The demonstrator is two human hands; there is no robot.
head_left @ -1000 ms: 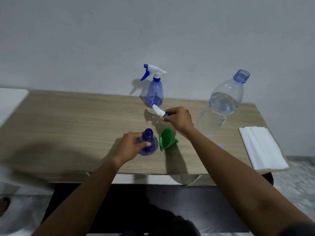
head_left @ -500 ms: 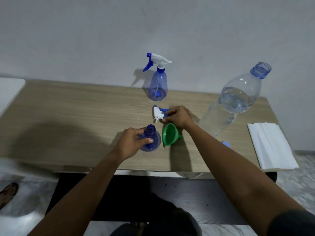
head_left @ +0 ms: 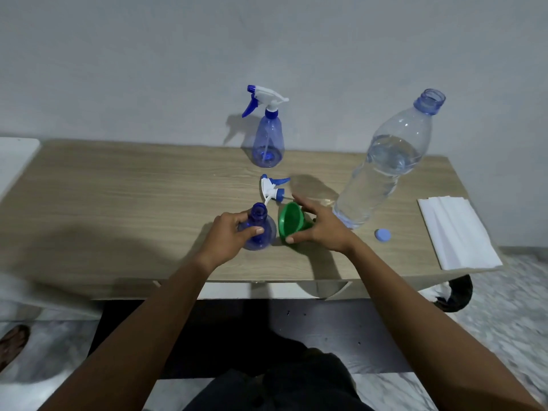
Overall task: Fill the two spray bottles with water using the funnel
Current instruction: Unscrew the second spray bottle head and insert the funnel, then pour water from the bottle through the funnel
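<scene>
My left hand (head_left: 229,234) grips an open blue spray bottle (head_left: 261,235) standing near the table's front edge. Its white and blue trigger head (head_left: 271,188) lies loose on the table just behind it. Right of the bottle a green funnel (head_left: 292,222) lies on its side, and my right hand (head_left: 321,228) closes round it with thumb below and fingers above. A second blue spray bottle (head_left: 268,143), trigger head on, stands at the back by the wall. A large clear water bottle (head_left: 385,170), uncapped and mostly full, stands to the right.
A small blue cap (head_left: 382,234) lies on the wooden table (head_left: 118,197) beside the water bottle. A folded white cloth (head_left: 456,232) covers the right end. A wall runs close behind the table. A foot (head_left: 13,345) shows at the lower left.
My right hand set the trigger head down on the table, let it go, and moved back to the green funnel. My left hand has stayed on the open bottle.
</scene>
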